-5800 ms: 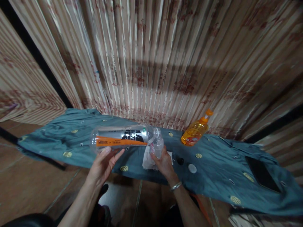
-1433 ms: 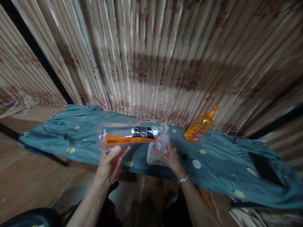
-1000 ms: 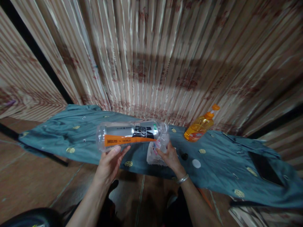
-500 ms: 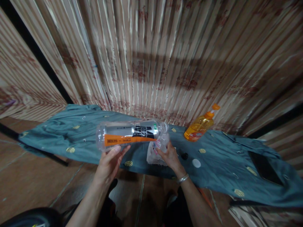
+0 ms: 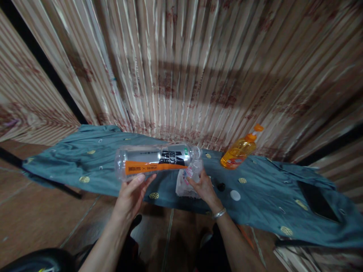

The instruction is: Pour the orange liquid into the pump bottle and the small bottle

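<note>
A large clear plastic bottle (image 5: 154, 160) with a silver, orange and black label lies level in the air, its uncapped mouth pointing right. My left hand (image 5: 132, 193) grips it from below, the thumb on the near side. My right hand (image 5: 203, 186) is closed around a smaller clear plastic bottle (image 5: 195, 168) with a pink mark, held roughly upright. The two bottle necks meet; I cannot tell whether liquid passes between them. Under the right hand is a whitish, crumpled-looking piece (image 5: 183, 187), possibly cloth, partly covered by the hand.
The narrow table has a green patterned cloth (image 5: 110, 151). A bottle of orange liquid (image 5: 238, 153) with an orange pump top stands at the back right. Nearer are a black cap (image 5: 221, 187), a white disc-shaped lid (image 5: 235, 195) and a dark phone-like slab (image 5: 317, 202). A pleated curtain (image 5: 181, 75) hangs behind.
</note>
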Tool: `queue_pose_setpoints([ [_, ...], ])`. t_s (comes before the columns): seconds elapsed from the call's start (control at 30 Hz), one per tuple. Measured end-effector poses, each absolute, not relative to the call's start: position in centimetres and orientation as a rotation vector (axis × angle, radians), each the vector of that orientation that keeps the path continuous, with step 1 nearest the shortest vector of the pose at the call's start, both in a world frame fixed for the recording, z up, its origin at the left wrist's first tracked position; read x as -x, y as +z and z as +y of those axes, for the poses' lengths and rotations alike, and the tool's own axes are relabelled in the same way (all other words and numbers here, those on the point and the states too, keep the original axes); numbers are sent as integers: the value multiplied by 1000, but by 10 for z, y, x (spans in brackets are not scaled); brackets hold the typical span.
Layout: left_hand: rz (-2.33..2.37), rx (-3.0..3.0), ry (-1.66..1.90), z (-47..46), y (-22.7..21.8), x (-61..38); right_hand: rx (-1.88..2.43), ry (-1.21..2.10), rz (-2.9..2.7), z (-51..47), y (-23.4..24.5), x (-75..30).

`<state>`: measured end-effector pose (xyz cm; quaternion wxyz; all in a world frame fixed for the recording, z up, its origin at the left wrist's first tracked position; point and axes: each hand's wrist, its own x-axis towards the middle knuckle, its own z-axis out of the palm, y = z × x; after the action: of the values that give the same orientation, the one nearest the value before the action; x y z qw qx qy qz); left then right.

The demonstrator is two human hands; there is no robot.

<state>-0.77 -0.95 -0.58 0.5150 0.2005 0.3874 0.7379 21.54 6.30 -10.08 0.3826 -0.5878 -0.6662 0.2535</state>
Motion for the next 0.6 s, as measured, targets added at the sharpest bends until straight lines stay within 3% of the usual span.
queue_pose_setpoints([
  [0.6, 929, -455, 1776, -10, -4, 6, 1493, 636, -1703, 64, -104, -216],
])
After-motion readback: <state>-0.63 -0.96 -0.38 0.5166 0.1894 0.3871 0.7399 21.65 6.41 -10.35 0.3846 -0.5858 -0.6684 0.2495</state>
